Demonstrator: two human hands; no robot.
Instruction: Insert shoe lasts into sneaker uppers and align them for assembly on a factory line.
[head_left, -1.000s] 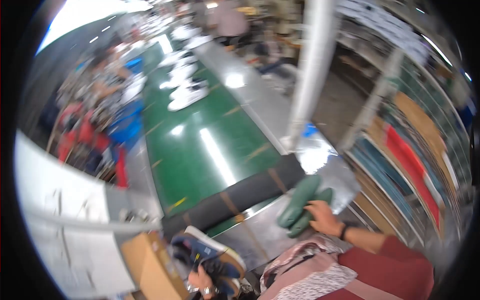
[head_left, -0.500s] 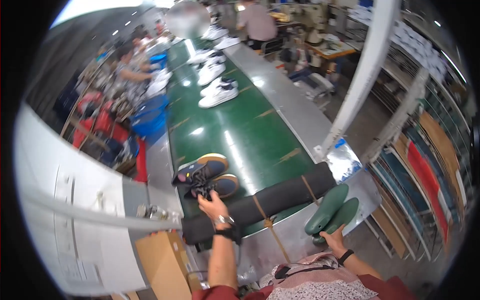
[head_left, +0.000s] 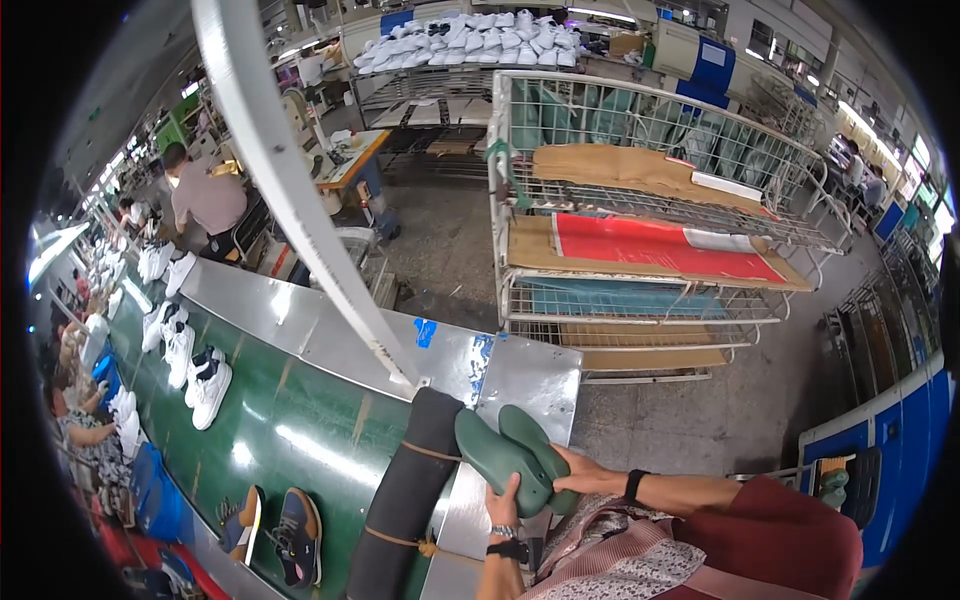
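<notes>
Two green shoe lasts [head_left: 495, 452] are held close together in front of me, at the metal end of the conveyor. My left hand [head_left: 503, 505], with a watch on its wrist, is closed on the nearer-left last. The other last [head_left: 528, 430] sits against its right side, and my right hand [head_left: 578, 470] grips it by its lower end. Left of the black padded roll [head_left: 425, 445], a dark blue shoe [head_left: 296, 536] with a tan toe lies on the green belt. Its mate [head_left: 240, 522] lies beside it, showing its pale sole edge.
White shoes [head_left: 208, 388] stand along the green conveyor belt [head_left: 300, 430]. A white post [head_left: 300, 190] rises from its metal edge. Ahead stands a wire rack [head_left: 640, 320] with cardboard and red sheets; green lasts fill its top. A seated person [head_left: 212, 200] is beyond the belt.
My left hand has let go of the dark shoe and moved right to take one of the lasts. The lasts are now raised between both hands. The view has swung right.
</notes>
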